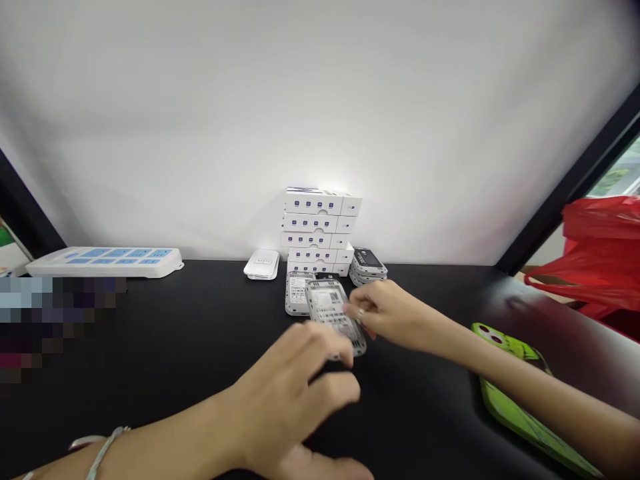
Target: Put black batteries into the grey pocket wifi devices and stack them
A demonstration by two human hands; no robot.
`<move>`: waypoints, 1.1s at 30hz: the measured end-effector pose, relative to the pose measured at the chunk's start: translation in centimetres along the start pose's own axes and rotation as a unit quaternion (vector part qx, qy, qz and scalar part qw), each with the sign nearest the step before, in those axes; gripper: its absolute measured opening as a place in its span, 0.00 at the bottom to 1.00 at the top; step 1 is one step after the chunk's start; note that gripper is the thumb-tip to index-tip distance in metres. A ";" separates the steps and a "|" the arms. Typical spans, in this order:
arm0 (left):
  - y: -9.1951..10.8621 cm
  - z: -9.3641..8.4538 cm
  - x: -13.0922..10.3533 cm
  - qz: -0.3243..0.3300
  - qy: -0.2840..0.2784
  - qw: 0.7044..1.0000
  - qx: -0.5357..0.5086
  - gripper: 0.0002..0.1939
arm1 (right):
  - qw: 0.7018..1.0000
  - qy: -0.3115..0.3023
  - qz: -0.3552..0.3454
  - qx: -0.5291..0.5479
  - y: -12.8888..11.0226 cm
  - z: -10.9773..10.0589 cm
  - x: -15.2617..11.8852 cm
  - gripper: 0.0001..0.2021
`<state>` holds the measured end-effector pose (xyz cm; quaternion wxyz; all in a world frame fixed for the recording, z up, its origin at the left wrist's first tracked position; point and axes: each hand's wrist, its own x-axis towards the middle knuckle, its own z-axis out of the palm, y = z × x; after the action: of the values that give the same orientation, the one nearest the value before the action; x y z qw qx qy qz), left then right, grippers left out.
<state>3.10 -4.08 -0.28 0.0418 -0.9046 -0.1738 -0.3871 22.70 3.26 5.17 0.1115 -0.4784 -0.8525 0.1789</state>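
Note:
A grey-rimmed device with a printed label [333,305] is tilted above the black table, its right edge in the fingers of my right hand [383,310]. My left hand [300,393] is in front of it, fingers spread and thumb apart, with nothing in its grasp; the fingertips overlap the device's lower edge in view. Behind and left of the held device lies another labelled device [296,293]. White boxes [317,223] are stacked behind these. Right of the boxes sits a small pile of devices [369,263], a black battery showing on top.
White covers [263,263] are piled left of the boxes. A white and blue power strip [115,261] lies at the back left of the black table [175,347]. A green phone case [515,393] is under my right forearm. Red plastic bags [600,247] are at the far right.

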 end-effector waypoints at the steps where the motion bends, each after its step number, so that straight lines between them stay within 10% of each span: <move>1: 0.1 0.0 0.1 0.046 -0.016 0.999 0.005 0.16 | 1.000 0.004 -0.003 -0.002 0.0 -0.2 1.1 0.18; 11: 0.5 0.0 0.5 0.083 -0.070 0.993 0.041 0.17 | 0.999 -0.024 0.037 -0.028 0.1 0.6 7.1 0.24; 20: 0.2 0.4 0.2 0.047 -0.069 0.996 0.022 0.18 | 0.994 -0.002 0.080 -0.080 8.2 -7.7 5.8 0.39; 28: 0.2 0.4 -0.1 -0.001 -0.067 0.998 -0.009 0.13 | 0.999 0.010 0.032 0.012 11.6 -5.1 7.5 0.55; 33: 0.0 -0.1 0.1 -0.164 -0.040 0.982 -0.089 0.08 | 0.997 0.069 0.019 0.017 9.5 -5.0 3.1 0.52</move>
<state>3.09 -4.05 -0.18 -0.1096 -0.8786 -0.2862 -0.3662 30.31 11.47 5.83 0.1745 -0.5036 -0.8304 0.1623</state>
